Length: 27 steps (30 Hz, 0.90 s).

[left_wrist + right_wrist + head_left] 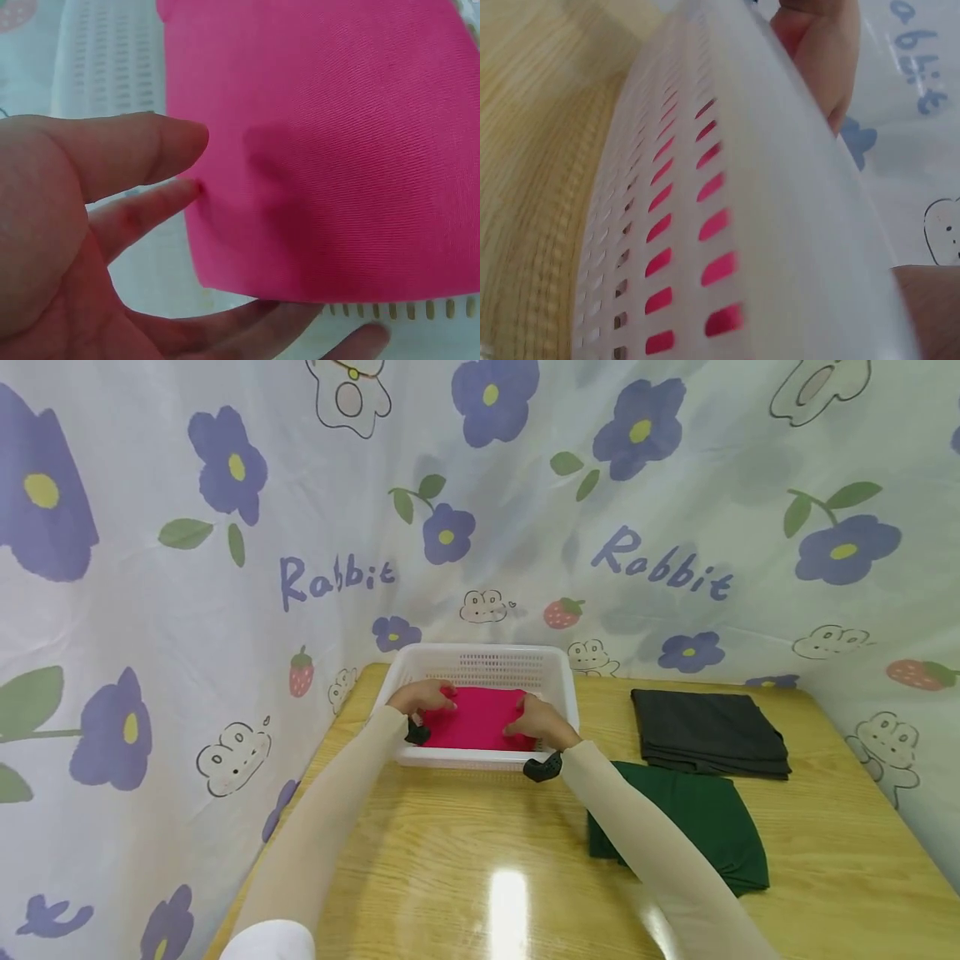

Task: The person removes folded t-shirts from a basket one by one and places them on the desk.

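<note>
A folded pink cloth (480,718) lies inside a white plastic basket (472,758) with slotted walls. At the cloth's left side is my left hand (422,696), its fingers spread. The left wrist view shows the thumb over the edge of the cloth and a finger touching that edge, without a pinch. Reaching over the basket's front right, my right hand (542,722) is at the cloth's right side with fingers apart. In the right wrist view the basket wall (795,225) hides most of this hand, and pink shows through the slots.
On the wooden table (420,860), right of the basket, lie a folded dark grey cloth (708,731) and a folded green cloth (690,814), partly behind my right forearm. A white curtain (517,543) with flowers and rabbits hangs close behind the basket and along the left.
</note>
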Each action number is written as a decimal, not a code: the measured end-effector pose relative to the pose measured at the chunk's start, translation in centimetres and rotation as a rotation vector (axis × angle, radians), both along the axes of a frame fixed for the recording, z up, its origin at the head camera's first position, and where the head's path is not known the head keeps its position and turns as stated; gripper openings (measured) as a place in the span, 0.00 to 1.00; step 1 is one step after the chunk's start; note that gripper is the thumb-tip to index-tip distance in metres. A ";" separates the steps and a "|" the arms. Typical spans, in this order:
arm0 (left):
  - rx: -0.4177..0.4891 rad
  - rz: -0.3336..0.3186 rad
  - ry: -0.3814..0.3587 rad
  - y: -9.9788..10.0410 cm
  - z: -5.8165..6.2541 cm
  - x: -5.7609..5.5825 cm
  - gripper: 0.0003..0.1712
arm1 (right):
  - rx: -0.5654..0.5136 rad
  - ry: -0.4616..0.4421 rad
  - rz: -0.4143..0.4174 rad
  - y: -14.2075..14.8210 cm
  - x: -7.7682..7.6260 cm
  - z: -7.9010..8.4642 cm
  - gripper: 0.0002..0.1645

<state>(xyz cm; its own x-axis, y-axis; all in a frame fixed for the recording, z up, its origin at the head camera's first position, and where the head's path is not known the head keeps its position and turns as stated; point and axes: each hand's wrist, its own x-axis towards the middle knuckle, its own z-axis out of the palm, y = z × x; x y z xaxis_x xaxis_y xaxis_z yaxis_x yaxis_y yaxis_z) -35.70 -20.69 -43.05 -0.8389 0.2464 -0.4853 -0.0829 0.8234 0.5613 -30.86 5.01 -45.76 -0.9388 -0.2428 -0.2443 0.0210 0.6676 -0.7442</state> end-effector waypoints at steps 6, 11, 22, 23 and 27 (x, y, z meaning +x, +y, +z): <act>0.041 0.017 -0.021 -0.3 -0.3 -0.2 0.28 | -0.047 -0.020 -0.047 -0.2 -0.1 -0.2 0.37; 0.078 0.060 -0.055 -0.4 -0.6 -0.3 0.28 | -0.134 -0.065 -0.046 -0.3 -0.4 -0.4 0.38; 0.179 0.127 -0.128 -0.2 -0.1 0.0 0.19 | -0.278 -0.115 -0.044 0.0 -0.9 -0.2 0.28; 0.180 0.124 -0.121 -0.3 0.0 0.1 0.20 | -0.278 -0.105 -0.049 0.0 -0.8 -0.1 0.27; 0.186 0.117 -0.082 -0.6 0.0 0.3 0.21 | -0.253 -0.032 -0.048 -0.1 -0.6 -0.1 0.23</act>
